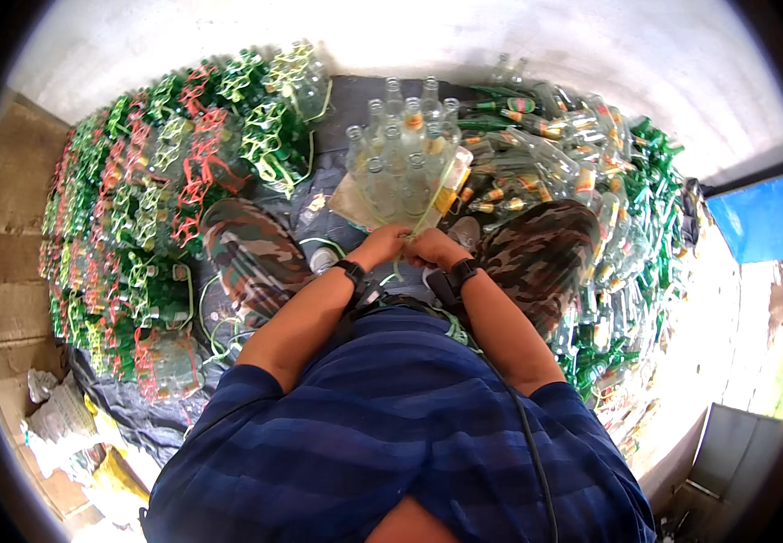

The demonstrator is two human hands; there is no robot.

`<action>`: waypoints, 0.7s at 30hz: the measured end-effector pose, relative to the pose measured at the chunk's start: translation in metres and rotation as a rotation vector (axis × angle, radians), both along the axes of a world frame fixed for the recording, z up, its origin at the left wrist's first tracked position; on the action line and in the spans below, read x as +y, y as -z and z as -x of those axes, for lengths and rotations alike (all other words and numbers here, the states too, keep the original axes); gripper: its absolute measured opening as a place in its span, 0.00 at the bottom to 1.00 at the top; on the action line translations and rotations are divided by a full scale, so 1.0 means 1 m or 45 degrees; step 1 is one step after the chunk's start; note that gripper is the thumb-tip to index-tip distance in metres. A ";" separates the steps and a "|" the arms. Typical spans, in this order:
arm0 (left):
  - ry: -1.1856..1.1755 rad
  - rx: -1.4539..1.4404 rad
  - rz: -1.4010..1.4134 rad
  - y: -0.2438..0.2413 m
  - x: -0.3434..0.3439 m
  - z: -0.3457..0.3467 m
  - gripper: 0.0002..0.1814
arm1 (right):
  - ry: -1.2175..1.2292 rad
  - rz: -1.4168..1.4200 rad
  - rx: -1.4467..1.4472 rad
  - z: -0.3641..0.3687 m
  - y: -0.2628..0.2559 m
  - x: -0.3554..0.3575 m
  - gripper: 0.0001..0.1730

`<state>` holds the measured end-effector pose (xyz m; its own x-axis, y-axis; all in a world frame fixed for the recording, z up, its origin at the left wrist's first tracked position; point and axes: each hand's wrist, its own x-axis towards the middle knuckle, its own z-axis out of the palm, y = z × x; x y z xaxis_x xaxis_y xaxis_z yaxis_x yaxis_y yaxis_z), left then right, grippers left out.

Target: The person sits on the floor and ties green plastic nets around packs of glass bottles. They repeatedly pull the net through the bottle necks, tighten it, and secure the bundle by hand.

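Observation:
A cluster of clear glass bottles [391,173] stands upright on a flat board [345,198] between my knees. Around the cluster runs a pale green plastic strap [434,197], and its two sides come together at my hands. My left hand [386,246] grips the strap at the near side of the bottles. Close against it, my right hand [434,247] also has its fingers closed on the strap. A loose end of strap hangs below the hands. Where the strap passes behind the bottles is hidden.
Stacked bundles of bottles tied with green and red strap [201,163] rise on the left. Loose clear bottles [541,156] and green bottles [649,197] are piled on the right. Loose strap [211,326] lies by my left knee on a dark sheet [344,102]. A pale wall [391,34] stands behind.

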<state>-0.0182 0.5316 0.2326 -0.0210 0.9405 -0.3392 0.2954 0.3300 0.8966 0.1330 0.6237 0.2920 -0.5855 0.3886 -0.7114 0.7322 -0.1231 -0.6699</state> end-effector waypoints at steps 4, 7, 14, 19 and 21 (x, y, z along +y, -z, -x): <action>-0.028 -0.148 0.105 0.038 -0.001 0.005 0.21 | 0.517 -0.278 0.235 -0.006 0.066 0.030 0.06; -0.044 -0.153 0.168 0.026 -0.001 0.001 0.21 | 0.864 0.136 0.380 0.000 0.056 0.022 0.05; -0.108 -0.241 0.166 0.023 -0.004 -0.004 0.25 | 0.986 0.448 0.427 0.015 0.092 0.013 0.08; -0.082 -0.213 0.104 -0.001 -0.007 -0.009 0.26 | 1.137 0.528 0.428 0.017 0.089 0.015 0.09; -0.120 -0.228 0.112 -0.005 -0.007 -0.011 0.22 | 1.157 0.523 0.414 0.018 0.088 0.016 0.10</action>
